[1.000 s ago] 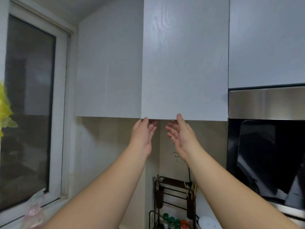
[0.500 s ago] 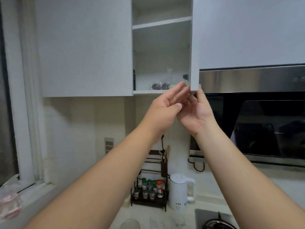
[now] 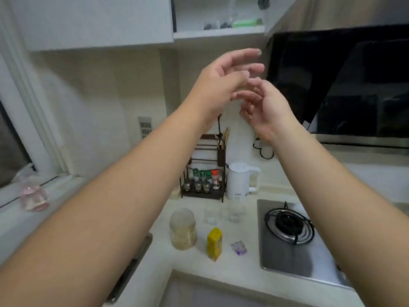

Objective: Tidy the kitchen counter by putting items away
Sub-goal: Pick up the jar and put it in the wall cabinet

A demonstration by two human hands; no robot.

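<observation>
A: On the pale stone counter [image 3: 239, 271] stand a domed frosted plastic jar [image 3: 183, 229] and, just beside it, a small yellow carton [image 3: 214, 243].

B: Left hand [image 3: 223, 83] and right hand [image 3: 269, 111] hover close together, fingers loose, holding nothing, below the open white cupboard [image 3: 219, 34].

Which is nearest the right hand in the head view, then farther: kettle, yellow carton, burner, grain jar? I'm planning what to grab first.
Measured from the right hand, raised above the counter:
1. Kettle, straight below it by the spice rack.
2. Burner, lower right on the steel hob.
3. Grain jar and yellow carton, lower left near the counter's front; too close to call.
</observation>
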